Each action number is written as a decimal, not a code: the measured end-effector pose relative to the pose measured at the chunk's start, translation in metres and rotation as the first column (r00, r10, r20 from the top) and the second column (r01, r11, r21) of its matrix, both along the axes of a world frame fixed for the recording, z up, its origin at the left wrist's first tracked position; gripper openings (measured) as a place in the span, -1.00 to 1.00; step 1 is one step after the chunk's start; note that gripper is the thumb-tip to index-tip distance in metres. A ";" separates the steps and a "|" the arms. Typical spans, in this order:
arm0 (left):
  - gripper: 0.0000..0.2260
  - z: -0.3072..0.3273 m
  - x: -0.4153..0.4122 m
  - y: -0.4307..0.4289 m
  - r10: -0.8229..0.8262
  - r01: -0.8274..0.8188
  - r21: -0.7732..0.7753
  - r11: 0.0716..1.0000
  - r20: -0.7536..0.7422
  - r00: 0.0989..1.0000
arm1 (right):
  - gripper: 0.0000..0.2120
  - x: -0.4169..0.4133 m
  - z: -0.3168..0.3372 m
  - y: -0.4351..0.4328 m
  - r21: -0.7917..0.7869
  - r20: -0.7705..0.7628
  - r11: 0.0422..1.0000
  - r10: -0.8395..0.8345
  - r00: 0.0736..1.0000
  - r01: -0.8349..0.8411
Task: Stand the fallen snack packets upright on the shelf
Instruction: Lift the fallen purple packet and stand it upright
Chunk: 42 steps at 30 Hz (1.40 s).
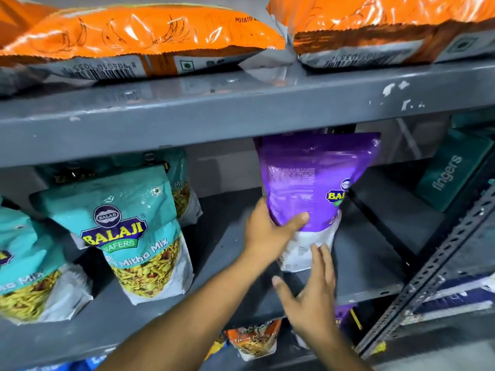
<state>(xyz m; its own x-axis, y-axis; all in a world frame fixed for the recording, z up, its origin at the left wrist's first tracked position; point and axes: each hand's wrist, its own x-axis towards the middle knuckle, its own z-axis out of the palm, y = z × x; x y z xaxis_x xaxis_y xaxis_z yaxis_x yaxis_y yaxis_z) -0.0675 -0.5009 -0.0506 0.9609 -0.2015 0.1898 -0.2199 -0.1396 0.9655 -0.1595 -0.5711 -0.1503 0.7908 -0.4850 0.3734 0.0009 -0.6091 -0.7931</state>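
A purple snack packet [316,180] stands upright on the middle grey shelf [219,236], its white base resting on the shelf board. My left hand [270,231] grips its lower left side, thumb across the front. My right hand [310,290] is spread open just below, its fingertips touching the packet's white bottom edge. To the left, a teal Balaji Mitha Mix packet [128,228] stands upright, with another teal packet [24,266] at the far left and one [179,188] behind.
Orange chip bags [139,36] lie flat on the upper shelf [241,108]. A teal box marked "fingers" [450,172] sits at the right rear. A perforated metal upright [434,271] slants at the right. More packets [254,341] stand on the lower shelf.
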 end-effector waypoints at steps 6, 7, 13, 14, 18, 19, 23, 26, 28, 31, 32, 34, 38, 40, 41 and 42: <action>-0.81 -0.018 -0.046 0.026 -0.086 0.087 0.009 0.996 0.246 0.966 | -0.41 0.024 0.021 -0.055 0.128 -0.088 0.991 0.050 0.995 -0.039; -0.74 -0.023 -0.037 0.035 -0.047 0.051 -0.011 0.999 0.244 0.969 | -0.46 0.027 0.023 -0.072 0.210 -0.109 0.967 0.170 0.979 -0.144; -0.30 -0.063 0.004 0.041 -0.328 0.333 0.091 0.939 -0.065 0.943 | -0.46 0.039 0.034 -0.131 0.539 -0.099 0.651 0.680 0.727 -0.535; -0.36 -0.071 0.006 0.039 -0.299 0.307 0.087 0.948 -0.092 0.950 | -0.44 0.039 0.032 -0.131 0.531 -0.092 0.654 0.676 0.731 -0.539; -0.37 -0.087 0.019 0.041 -0.250 0.264 0.087 0.961 -0.144 0.957 | -0.38 0.041 0.056 -0.123 0.548 0.320 0.640 0.434 0.842 -0.538; -0.33 -0.088 0.021 0.041 -0.263 0.280 0.103 0.954 -0.155 0.952 | -0.44 0.044 0.075 -0.123 0.564 0.414 0.638 0.331 0.848 -0.524; -0.23 -0.091 0.022 0.033 -0.271 0.295 0.122 0.948 -0.177 0.946 | -0.75 0.056 0.146 -0.120 0.543 0.415 0.725 0.205 0.886 -0.423; -0.33 -0.095 0.023 0.030 -0.226 0.259 0.192 0.947 -0.177 0.958 | -0.84 0.062 0.159 -0.107 0.539 0.412 0.799 0.027 0.911 -0.267; -0.30 -0.094 0.023 0.027 -0.219 0.259 0.254 0.932 -0.175 0.960 | -0.82 0.058 0.166 -0.096 0.576 0.476 0.796 -0.139 0.869 -0.188; -0.30 -0.091 0.015 0.019 -0.176 0.205 0.310 0.928 -0.118 0.977 | -0.79 0.047 0.176 -0.081 0.178 0.627 0.966 -0.260 0.735 0.190; -0.30 -0.090 0.012 0.018 -0.156 0.178 0.332 0.926 -0.092 0.984 | -0.75 0.044 0.182 -0.075 -0.125 0.649 0.949 -0.143 0.748 0.290; -0.27 -0.089 0.007 0.016 -0.137 0.149 0.361 0.921 -0.058 0.989 | -0.71 0.045 0.199 -0.057 -0.613 0.411 0.749 0.029 0.911 0.253; -0.27 -0.089 0.000 0.012 -0.124 0.124 0.393 0.911 -0.024 0.992 | -0.73 0.058 0.224 -0.034 -0.880 -0.074 0.468 0.030 0.997 -0.080; -0.26 -0.089 -0.004 0.013 -0.105 0.109 0.401 0.910 -0.032 0.994 | -0.80 0.059 0.225 -0.041 -0.905 -0.024 0.424 0.008 1.000 -0.025; -0.26 -0.089 -0.006 0.013 -0.105 0.111 0.414 0.903 -0.038 0.994 | -0.79 0.057 0.223 -0.045 -0.882 0.036 0.470 0.003 0.999 0.030; -0.26 -0.087 -0.007 0.013 -0.110 0.118 0.429 0.895 -0.045 0.993 | -0.78 0.054 0.220 -0.048 -0.847 0.097 0.524 -0.006 0.995 0.086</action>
